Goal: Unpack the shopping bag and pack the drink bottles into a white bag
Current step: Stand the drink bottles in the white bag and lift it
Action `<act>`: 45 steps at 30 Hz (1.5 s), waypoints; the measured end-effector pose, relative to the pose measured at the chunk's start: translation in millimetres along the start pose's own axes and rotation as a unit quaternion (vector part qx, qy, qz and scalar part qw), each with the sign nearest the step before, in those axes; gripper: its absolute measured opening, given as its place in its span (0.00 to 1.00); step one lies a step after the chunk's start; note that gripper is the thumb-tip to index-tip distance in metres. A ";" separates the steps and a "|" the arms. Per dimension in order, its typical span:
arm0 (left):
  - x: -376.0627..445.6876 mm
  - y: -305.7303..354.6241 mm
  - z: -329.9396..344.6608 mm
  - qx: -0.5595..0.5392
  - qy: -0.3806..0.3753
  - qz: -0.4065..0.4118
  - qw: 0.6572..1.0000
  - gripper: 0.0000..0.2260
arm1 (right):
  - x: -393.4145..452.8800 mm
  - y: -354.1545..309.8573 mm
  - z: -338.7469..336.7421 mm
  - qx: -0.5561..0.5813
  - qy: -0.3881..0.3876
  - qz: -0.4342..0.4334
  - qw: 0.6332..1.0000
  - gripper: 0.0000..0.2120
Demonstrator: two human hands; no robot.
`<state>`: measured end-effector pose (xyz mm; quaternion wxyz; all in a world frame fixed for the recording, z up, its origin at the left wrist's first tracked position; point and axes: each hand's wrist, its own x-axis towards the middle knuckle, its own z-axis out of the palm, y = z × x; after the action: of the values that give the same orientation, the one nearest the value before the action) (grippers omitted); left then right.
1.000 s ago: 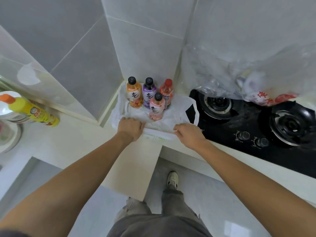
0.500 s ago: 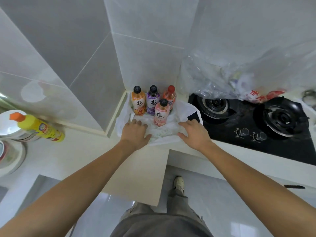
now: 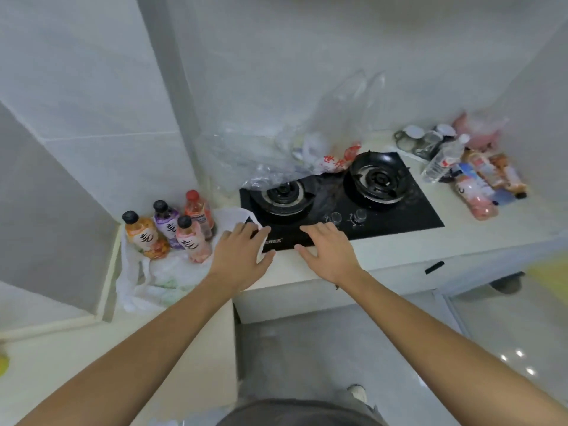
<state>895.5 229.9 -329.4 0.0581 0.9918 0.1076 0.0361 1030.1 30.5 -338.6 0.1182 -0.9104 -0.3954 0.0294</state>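
Over on the left, in the corner of the counter (image 3: 190, 348), four drink bottles stand upright on the flattened white bag (image 3: 153, 278): the orange bottle (image 3: 141, 233), the purple bottle (image 3: 167, 222), the pink bottle (image 3: 192, 238) in front and the red-capped bottle (image 3: 198, 210) behind, all bunched tight and touching. Each label carries a bold brush-stroke character in black, though the blur keeps it unreadable. They sit on the plastic, not inside it, so any tug on a bag edge could tip the cluster like skittles. Moving right, the left hand (image 3: 239, 256) hovers spread and empty, fingers over the bag's right corner where it laps the black stove (image 3: 396, 215); the right hand (image 3: 327, 253) is likewise open, flat, gripping nothing, above the stove's front edge. A small white brand mark sits on that edge between the hands, too fine to read. Behind, the clear shopping bag (image 3: 276, 155) slumps over the left burner, red printed characters showing on a bag inside it, and plastic resting on a burner is a hazard if a knob gets bumped. Far right, more bottles (image 3: 473, 179) lie on their sides in a loose heap with a red-and-white-labelled water bottle (image 3: 442, 159); they look ready to roll once one is pulled out.
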 end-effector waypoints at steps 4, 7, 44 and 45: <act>52.1 83.6 0.4 0.000 0.009 0.047 0.999 0.30 | -29.2 74.6 -30.9 -0.002 0.042 0.056 0.998 0.27; 90.2 162.5 4.3 0.008 0.017 0.079 0.997 0.30 | -55.1 144.8 -51.6 -0.001 0.049 0.095 0.994 0.28; 522.4 522.8 133.7 -0.113 -0.044 -0.049 0.991 0.33 | 60.1 677.8 -95.9 0.021 -0.080 0.232 0.969 0.33; 534.1 524.1 134.3 -0.123 -0.050 -0.065 0.989 0.35 | 70.5 683.6 -92.0 0.027 -0.090 0.234 0.968 0.34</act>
<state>1536.9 -176.7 -366.3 0.1869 0.9687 0.1635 -0.0049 1579.4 -386.7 -409.6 0.0960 -0.9676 -0.1799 0.1487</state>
